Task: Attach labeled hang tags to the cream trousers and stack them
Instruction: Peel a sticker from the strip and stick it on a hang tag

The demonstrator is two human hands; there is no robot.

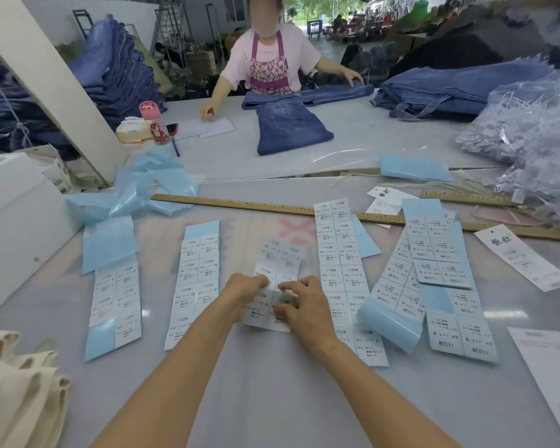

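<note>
Several strips of white size stickers on blue backing lie across the table. The middle strip [274, 266], marked XL, is under both my hands. My left hand [243, 294] grips its left edge with curled fingers. My right hand [299, 300] pinches a sticker on its right side. Other strips lie to the left [117, 299], [194, 286] and to the right [343, 273], [440, 253]. A white hang tag [524, 261] lies at the right, another [383, 202] beyond the ruler. Folded cream trousers [20, 383] sit at the lower left.
A long wooden ruler [240, 204] crosses the table behind the strips. Empty blue backing papers [136, 192] pile at the left. A bag of plastic tag strings [537, 143] fills the right. Across the table a person folds blue jeans [288, 127]. A bottle [154, 124] stands nearby.
</note>
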